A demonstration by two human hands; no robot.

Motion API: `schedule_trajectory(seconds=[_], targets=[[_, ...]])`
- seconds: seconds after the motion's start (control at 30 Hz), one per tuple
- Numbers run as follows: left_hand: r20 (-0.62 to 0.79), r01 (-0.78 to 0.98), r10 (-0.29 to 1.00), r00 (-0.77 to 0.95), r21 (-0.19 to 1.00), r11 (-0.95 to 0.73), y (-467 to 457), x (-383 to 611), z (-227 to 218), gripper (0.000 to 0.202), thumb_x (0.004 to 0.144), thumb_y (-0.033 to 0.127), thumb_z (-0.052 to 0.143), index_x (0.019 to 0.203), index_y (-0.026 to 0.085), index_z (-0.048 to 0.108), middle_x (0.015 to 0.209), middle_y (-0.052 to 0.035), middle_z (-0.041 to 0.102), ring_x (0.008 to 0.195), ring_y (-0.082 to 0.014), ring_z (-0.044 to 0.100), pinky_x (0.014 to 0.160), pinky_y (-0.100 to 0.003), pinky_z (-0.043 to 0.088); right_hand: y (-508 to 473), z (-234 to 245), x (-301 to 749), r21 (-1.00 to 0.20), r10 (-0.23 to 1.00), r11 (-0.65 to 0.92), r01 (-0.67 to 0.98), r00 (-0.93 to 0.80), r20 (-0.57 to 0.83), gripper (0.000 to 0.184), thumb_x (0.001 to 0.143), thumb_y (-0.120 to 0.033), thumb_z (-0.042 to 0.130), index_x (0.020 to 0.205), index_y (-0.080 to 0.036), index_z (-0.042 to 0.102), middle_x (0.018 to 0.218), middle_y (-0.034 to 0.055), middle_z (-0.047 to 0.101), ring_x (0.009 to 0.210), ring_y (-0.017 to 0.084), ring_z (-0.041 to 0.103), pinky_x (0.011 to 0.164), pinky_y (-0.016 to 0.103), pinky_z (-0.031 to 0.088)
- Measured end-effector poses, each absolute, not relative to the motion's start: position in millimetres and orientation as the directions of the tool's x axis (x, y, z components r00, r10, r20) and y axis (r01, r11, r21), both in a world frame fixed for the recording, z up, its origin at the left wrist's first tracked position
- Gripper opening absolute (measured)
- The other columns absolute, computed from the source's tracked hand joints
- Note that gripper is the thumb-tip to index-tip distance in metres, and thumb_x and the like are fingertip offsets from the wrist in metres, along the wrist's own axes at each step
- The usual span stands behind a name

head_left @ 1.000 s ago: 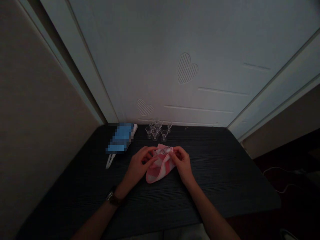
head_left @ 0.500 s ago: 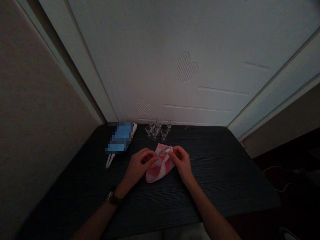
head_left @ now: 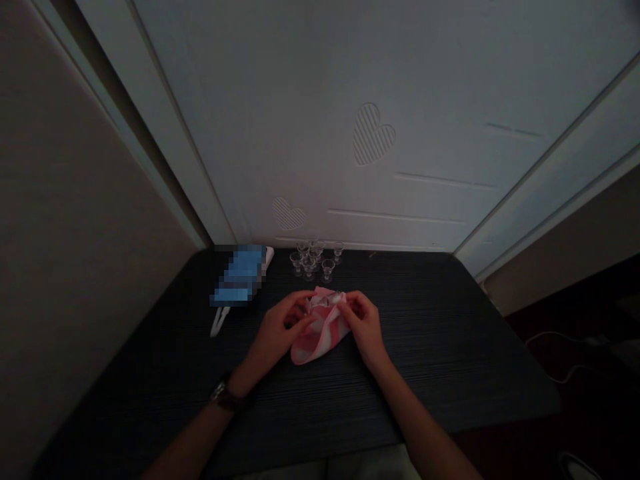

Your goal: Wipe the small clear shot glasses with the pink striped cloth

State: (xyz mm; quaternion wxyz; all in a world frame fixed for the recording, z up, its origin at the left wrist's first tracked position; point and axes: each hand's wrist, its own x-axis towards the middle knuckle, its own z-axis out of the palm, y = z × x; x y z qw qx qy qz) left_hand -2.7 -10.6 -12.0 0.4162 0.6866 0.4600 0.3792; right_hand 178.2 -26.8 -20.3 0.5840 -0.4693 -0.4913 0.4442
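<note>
A pink and white cloth point(head_left: 314, 342) is bunched between my hands just above the dark table. In its upper fold lies a small clear glass cup point(head_left: 324, 301), partly hidden by fabric and fingers. My left hand point(head_left: 278, 327), with a watch on its wrist, closes its thumb and fingers around the left end of the cup. My right hand point(head_left: 365, 323) pinches the cloth at its right edge, by the other end of the cup. Several small stemmed glass cups point(head_left: 327, 270) stand upright in a cluster beyond the cloth.
A phone-like device with a blurred blue screen point(head_left: 239, 275) lies at the left, a white cable point(head_left: 218, 321) beside it. The dark table point(head_left: 430, 353) meets a white panel point(head_left: 425, 213) with embossed hearts at the back. White cords hang beyond the right edge.
My left fingers have shifted slightly at the cup, which has turned a little in the cloth. My right hand keeps its pinch. The standing cups have not moved.
</note>
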Motion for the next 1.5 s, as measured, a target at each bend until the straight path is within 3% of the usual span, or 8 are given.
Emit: schedule_trajectory(seconds=[0.53,0.63,0.77,0.87,1.2,1.5], targets=[[0.222,0.430,0.934,0.280,0.841,-0.328,-10.6,-4.7,-8.7,0.020,0.080,0.036,0.057,0.086,0.018,0.063,0.081,-0.0012,0.058,0.065,-0.0127,0.056,0.055,-0.022,0.045,-28.6,-17.2,178.1,-0.984,0.983,0.158,-0.076,0.107,0.150,0.016,0.076,-0.034,0.062,0.076,-0.019,0.056,0.066,-0.0035,0.048,0.056,0.010,0.042,0.051,0.021,0.031],[0.180,0.389,0.944,0.277,0.877,-0.282,-10.6,-3.8,-9.8,0.024,0.080,0.036,0.056,0.095,0.019,0.062,0.082,-0.0013,0.058,0.065,-0.0131,0.057,0.055,-0.023,0.047,-28.0,-17.8,177.6,-0.985,0.983,0.158,-0.072,0.110,0.150,0.016,0.076,-0.034,0.063,0.075,-0.019,0.056,0.066,-0.0036,0.049,0.055,0.010,0.042,0.051,0.021,0.031],[0.129,0.279,0.955,0.266,0.938,-0.205,-11.5,-1.5,-10.6,0.043,0.079,0.034,0.057,0.119,0.021,0.049,0.087,-0.0013,0.058,0.065,-0.0134,0.061,0.057,-0.025,0.050,-27.3,-19.5,177.6,-0.986,0.981,0.161,-0.048,0.118,0.155,0.017,0.076,-0.035,0.062,0.076,-0.019,0.058,0.066,-0.0031,0.052,0.056,0.010,0.044,0.051,0.021,0.032],[0.142,0.272,0.954,0.262,0.938,-0.214,-11.9,-1.0,-10.4,0.048,0.076,0.032,0.060,0.122,0.022,0.047,0.093,-0.0024,0.058,0.066,-0.0132,0.061,0.057,-0.025,0.051,-26.7,-20.8,178.5,-0.987,0.979,0.159,-0.027,0.137,0.153,0.018,0.076,-0.036,0.062,0.077,-0.019,0.059,0.066,-0.0028,0.053,0.056,0.010,0.044,0.051,0.022,0.032],[0.182,0.361,0.947,0.266,0.892,-0.273,-11.5,-2.9,-9.9,0.032,0.079,0.028,0.056,0.110,0.021,0.058,0.081,-0.0013,0.061,0.063,-0.0130,0.059,0.056,-0.023,0.048,-27.4,-18.1,177.6,-0.986,0.983,0.148,-0.073,0.122,0.139,0.018,0.075,-0.036,0.062,0.078,-0.019,0.058,0.067,-0.0026,0.053,0.056,0.011,0.046,0.051,0.021,0.034],[0.223,0.394,0.933,0.284,0.859,-0.325,-11.3,-3.9,-10.0,0.021,0.078,0.035,0.058,0.092,0.020,0.062,0.088,-0.0019,0.058,0.066,-0.0128,0.058,0.056,-0.023,0.047,-27.2,-18.7,177.8,-0.985,0.981,0.157,-0.067,0.123,0.148,0.017,0.075,-0.035,0.063,0.077,-0.019,0.058,0.066,-0.0031,0.051,0.056,0.010,0.044,0.051,0.021,0.033]])
